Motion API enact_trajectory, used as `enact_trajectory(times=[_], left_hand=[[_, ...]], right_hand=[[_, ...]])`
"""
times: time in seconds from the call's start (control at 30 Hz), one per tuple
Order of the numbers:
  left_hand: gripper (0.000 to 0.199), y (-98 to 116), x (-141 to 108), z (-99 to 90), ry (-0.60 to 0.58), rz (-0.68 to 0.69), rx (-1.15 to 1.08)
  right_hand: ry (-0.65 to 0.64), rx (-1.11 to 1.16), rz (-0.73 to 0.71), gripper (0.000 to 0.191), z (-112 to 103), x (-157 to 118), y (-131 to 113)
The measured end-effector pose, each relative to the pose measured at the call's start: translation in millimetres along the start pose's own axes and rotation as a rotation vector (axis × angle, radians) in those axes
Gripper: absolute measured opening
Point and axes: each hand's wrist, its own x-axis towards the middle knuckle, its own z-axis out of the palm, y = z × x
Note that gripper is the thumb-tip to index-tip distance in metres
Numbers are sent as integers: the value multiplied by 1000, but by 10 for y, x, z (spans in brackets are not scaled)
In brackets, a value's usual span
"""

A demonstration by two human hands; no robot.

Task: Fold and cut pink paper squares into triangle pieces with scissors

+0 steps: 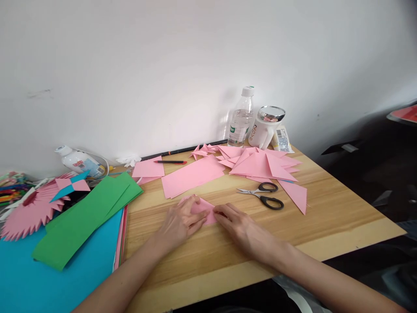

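A small piece of pink paper lies on the wooden table between my hands, partly covered by them. My left hand rests on its left part with fingers apart, pressing it down. The fingertips of my right hand are pinched together at the paper's right corner. Behind it are pink paper strips and a pink sheet with a black and red pen on it. Black-handled scissors lie open to the right, in front of a pile of folded pink triangles.
At the back stand a water bottle, a white mug and a small packet. Green strips, blue paper, a pink pleated piece and a white bottle are on the left. The table's front edge runs below my right arm.
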Motion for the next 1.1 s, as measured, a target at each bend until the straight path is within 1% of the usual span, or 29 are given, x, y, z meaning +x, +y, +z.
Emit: enact_trajectory(times=[0.13, 0.23, 0.33, 0.4, 0.5, 0.57, 0.67, 0.8, 0.9, 1.1], left_hand=[[28, -11, -7, 16, -6, 16, 15], [28, -18, -8, 20, 3, 38, 14], [29, -22, -1, 14, 4, 55, 23], [29, -26, 6, 11, -1, 67, 23], [28, -30, 9, 16, 0, 72, 14], [28, -29, 6, 20, 6, 59, 3], [29, -16, -1, 14, -11, 33, -23], [29, 2, -6, 4, -42, -20, -34], [30, 2, -8, 18, -22, -35, -21], [28, 2, -9, 50, 26, -13, -17]], right_hand=[[9, -175, -16, 33, 86, 44, -20], [21, -330, -81, 39, 119, 41, -49], [25, -454, -126, 40, 129, 34, -84], [15, -497, -117, 37, 131, 50, -106], [-28, -532, -60, 32, 149, 102, -140], [-47, -561, -22, 32, 172, 132, -161], [-47, -614, -36, 35, 188, 131, -181], [-11, -657, -108, 38, 131, 36, -185], [12, -658, -111, 41, 61, -80, -174], [43, -664, -133, 47, -21, -350, -149]])
